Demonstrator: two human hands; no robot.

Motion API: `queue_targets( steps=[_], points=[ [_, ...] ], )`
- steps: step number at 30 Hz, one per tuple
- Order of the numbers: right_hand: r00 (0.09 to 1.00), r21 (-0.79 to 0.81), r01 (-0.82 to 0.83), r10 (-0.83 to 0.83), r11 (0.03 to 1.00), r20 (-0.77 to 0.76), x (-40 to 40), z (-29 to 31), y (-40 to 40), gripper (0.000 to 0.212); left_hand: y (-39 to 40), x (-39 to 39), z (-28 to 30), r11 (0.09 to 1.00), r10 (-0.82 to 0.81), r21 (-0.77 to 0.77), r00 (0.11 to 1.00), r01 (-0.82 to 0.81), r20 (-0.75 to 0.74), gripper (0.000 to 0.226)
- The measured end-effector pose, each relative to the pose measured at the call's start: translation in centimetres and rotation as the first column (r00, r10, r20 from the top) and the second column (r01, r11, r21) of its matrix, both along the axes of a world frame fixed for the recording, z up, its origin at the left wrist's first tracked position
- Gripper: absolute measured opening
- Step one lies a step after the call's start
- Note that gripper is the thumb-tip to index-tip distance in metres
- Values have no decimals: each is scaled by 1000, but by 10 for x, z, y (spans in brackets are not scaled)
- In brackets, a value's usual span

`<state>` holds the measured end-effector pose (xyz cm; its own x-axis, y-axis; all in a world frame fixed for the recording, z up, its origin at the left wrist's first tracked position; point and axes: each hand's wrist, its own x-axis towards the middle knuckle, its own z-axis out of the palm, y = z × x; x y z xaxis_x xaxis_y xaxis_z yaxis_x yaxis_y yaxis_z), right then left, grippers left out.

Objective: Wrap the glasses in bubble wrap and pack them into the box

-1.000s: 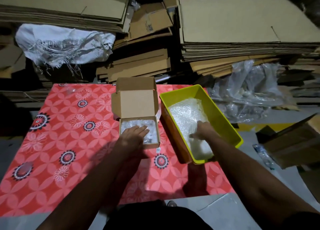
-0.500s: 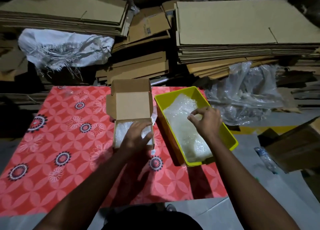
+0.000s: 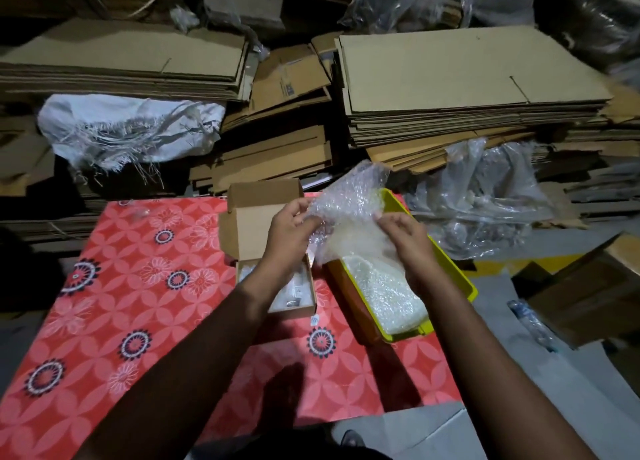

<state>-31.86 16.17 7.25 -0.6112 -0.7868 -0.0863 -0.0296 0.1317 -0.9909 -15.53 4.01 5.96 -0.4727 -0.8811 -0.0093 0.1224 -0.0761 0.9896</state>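
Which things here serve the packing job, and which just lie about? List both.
In use: bubble wrap sheet held up by left hand and right hand; yellow bin of bubble wrap; open cardboard box.
Lying about: flattened cardboard stacks; white sack; clear plastic bags; patterned red cloth.

Legible text: none; a printed label on a flattened carton (image 3: pixel 289 87) well beyond the left hand (image 3: pixel 289 232) and a small tag (image 3: pixel 315 320) on the counter near it are too blurred to read.
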Motion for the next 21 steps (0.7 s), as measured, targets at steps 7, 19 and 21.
queue_targets(
  steps=[7,19,21],
  points=[
    [955,85,86,-106,993,277,9,2,-19,28,-17,18,-5,993,15,113,1000,-15,6,19],
    [916,107,112,-144,988,373,-9,-29,-12,12,-18,14,-28,978,101,184,995,-102,11,26],
    [911,98,143,-170,985,375,-10,-32,-13,14,-20,14,-34,974,87,209,996,-90,21,39]
  ],
)
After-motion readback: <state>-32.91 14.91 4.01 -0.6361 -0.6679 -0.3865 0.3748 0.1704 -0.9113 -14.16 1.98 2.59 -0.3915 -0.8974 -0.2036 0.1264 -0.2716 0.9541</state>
